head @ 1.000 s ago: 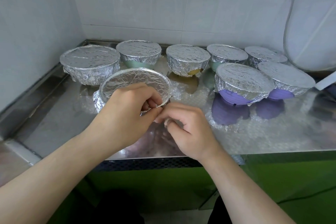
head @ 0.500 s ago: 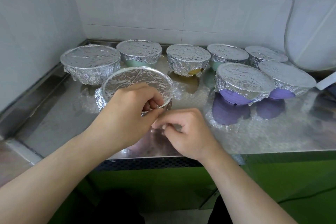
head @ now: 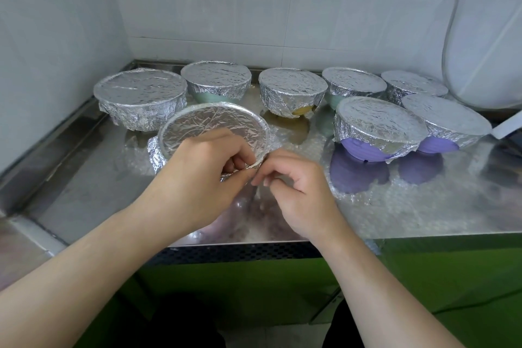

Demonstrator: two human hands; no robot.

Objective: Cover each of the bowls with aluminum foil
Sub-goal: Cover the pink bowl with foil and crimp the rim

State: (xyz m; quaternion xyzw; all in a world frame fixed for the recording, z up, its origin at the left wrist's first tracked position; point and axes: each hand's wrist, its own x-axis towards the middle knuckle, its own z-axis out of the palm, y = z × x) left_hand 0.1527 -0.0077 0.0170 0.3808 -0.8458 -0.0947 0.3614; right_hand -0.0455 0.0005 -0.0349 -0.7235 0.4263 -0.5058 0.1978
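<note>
Foil-covered bowl (head: 209,126), unlabelled, between hands

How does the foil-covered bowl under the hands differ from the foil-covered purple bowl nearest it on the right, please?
The foil-covered bowl under the hands has foil sunk below its rim, showing a raised ring; the foil-covered purple bowl has foil stretched flat across.

The first bowl's own colour is hidden; the second shows purple beneath its foil skirt.

The left hand and right hand pinch the first bowl's near edge; the second stands untouched.

Both rest on the steel counter.
</note>
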